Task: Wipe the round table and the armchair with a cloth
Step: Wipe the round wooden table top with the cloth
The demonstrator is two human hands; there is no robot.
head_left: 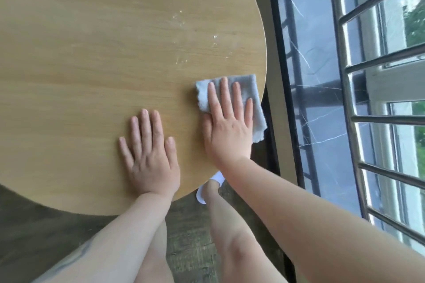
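We had our right hand (230,119) flat on the grey cloth (232,103), fingers straight and spread, pressing it down rather than gripping it. Our left hand (150,156) lay flat and open just beside it at nine o'clock, palm on bare wood, holding nothing. The cloth sat at the round table (92,64)'s four o'clock edge, one corner hanging over the rim. Up at twelve o'clock from the cloth, white smears (195,36) were on the top, so we judged the table only partly wiped. The armchair was out of view; that part was left.
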